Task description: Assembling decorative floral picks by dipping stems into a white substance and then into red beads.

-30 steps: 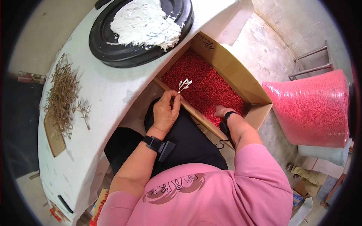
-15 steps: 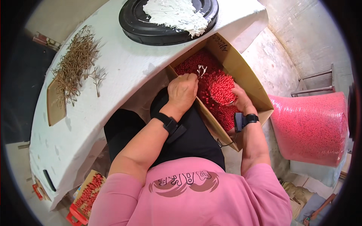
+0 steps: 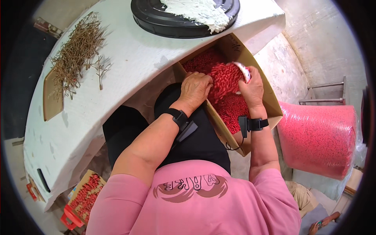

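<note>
My right hand (image 3: 252, 88) grips a white-rimmed bowl (image 3: 245, 71), tipped toward the left. A blurred heap of small red beads (image 3: 225, 80) pours from it. At the left wall of the cardboard box (image 3: 263, 96), my left hand (image 3: 196, 89) is closed, its fingertips against the falling beads. The white-tipped twig it pinched in the earlier frame is hidden now by the beads and fingers. More red beads (image 3: 234, 111) lie deep in the box, below both hands.
The white-covered table (image 3: 129, 55) bears a black round lid (image 3: 156, 27) with white paste (image 3: 199, 13), and bare brown twigs (image 3: 78, 49) on cardboard (image 3: 52, 103). A large bag of red beads (image 3: 317, 137) stands right. A tray of red sprigs (image 3: 87, 196) sits lower left. Another person's arm (image 3: 328, 221) shows lower right.
My right hand has raised the bowl and tipped it leftward, so its beads spill toward my left hand. The twig's white tips have gone from sight. The whole view has shifted slightly.
</note>
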`<act>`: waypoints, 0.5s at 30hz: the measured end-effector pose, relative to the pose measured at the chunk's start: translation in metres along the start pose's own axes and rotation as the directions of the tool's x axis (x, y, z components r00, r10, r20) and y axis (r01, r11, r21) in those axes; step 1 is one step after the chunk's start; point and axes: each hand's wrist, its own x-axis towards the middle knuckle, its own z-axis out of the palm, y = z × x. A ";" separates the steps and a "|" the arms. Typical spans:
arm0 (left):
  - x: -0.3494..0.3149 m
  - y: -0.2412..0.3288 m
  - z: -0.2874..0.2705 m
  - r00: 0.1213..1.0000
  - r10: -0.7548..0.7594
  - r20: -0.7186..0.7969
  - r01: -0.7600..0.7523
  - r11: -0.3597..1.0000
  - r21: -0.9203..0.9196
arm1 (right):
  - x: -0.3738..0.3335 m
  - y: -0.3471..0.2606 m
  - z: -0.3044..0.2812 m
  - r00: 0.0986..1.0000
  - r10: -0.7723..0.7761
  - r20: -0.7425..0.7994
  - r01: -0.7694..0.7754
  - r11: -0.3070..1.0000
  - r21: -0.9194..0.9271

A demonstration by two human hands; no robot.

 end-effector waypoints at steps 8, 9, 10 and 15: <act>-0.003 0.003 0.003 0.999 -0.015 -0.048 0.012 0.998 -0.060 | -0.065 0.145 0.107 0.470 0.552 0.689 -0.283 0.834 -0.475; -0.002 0.002 0.002 0.998 -0.020 -0.053 0.016 0.998 -0.068 | -0.077 0.150 0.120 0.470 0.544 0.695 -0.276 0.839 -0.470; -0.001 0.000 0.001 0.998 -0.024 -0.055 0.020 0.998 -0.062 | -0.091 0.156 0.132 0.366 0.571 0.735 -0.478 0.793 -0.378; 0.002 -0.002 0.000 0.997 -0.024 -0.078 0.019 0.998 -0.065 | -0.085 0.125 0.123 0.258 0.450 0.855 -0.829 0.557 -0.043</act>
